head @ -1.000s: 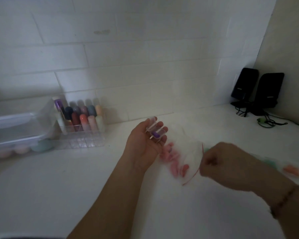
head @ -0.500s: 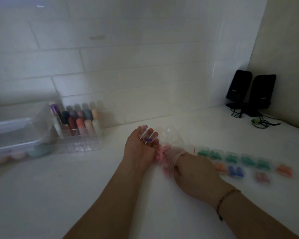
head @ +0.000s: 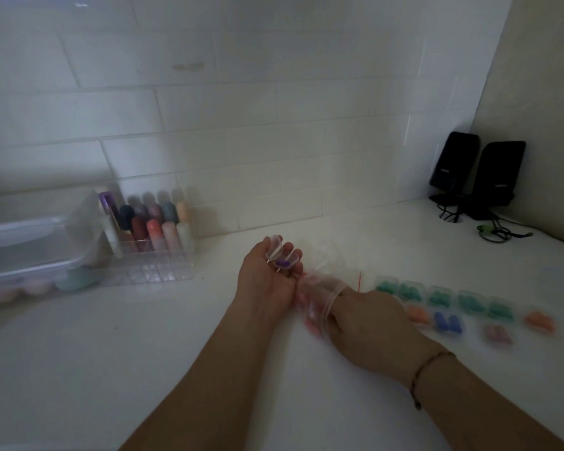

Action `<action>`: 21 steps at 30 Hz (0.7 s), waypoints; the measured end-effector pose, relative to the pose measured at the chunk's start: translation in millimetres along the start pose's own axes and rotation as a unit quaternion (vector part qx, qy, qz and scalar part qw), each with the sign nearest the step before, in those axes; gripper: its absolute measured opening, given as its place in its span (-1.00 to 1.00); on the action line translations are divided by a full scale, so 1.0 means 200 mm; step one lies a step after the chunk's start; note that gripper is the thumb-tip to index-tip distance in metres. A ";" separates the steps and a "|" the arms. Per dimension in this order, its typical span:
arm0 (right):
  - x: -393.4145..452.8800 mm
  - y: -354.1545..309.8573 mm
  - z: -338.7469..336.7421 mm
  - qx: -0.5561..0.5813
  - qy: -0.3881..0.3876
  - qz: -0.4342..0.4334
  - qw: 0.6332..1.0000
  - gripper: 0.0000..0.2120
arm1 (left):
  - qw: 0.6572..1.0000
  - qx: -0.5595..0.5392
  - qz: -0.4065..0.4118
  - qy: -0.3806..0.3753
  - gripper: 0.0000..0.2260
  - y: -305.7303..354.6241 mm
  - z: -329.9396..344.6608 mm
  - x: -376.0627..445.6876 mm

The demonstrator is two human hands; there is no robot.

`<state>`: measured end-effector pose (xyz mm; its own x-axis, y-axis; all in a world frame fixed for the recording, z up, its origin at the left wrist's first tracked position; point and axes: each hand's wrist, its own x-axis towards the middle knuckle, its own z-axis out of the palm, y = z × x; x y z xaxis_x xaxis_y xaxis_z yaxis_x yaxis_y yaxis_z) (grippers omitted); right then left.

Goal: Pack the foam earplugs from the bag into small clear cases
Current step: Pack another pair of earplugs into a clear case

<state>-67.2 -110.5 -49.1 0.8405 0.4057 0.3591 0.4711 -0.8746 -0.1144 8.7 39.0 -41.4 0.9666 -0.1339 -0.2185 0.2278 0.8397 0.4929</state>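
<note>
My left hand (head: 267,281) is palm up and holds an open small clear case (head: 282,253) on its curled fingers, with a purple earplug (head: 283,263) inside. Right beside it lies the clear bag (head: 319,288) of pink earplugs (head: 308,315), with a red strip at its mouth. My right hand (head: 365,317) has its fingers pushed inside the bag, so the fingertips are hidden and blurred. To the right, several filled clear cases (head: 469,304) lie in rows on the white counter, holding green, orange, blue and pink earplugs.
A clear organizer (head: 150,252) with coloured tubes stands at the back left, next to a clear lidded box (head: 23,249). Two black speakers (head: 479,177) with cables sit in the back right corner. White counter (head: 79,369) stretches before me.
My right hand moved left from a fist beside the bag and slid its fingers into the bag. The view shifted, bringing the rows of filled cases into sight. My left hand keeps holding the case.
</note>
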 end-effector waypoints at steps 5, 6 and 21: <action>0.00 -0.03 -0.06 0.047 -0.049 0.020 0.998 -0.53 | 1.000 0.008 -0.007 -0.011 -0.89 0.00 0.00 -0.01; -0.01 -0.03 -0.07 0.068 -0.046 0.023 0.996 -0.54 | 1.000 0.010 -0.009 -0.012 -0.89 0.00 0.00 -0.01; -0.05 0.02 -0.27 0.136 -0.042 0.085 0.986 -0.87 | 0.998 0.053 -0.023 -0.007 -0.82 0.00 0.03 -0.04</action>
<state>-88.9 -132.1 -3.9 0.9271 0.2900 0.2376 0.3668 -0.8324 -0.4154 1.1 36.8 -34.2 0.9564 -0.1789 -0.2307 0.2818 0.7721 0.5696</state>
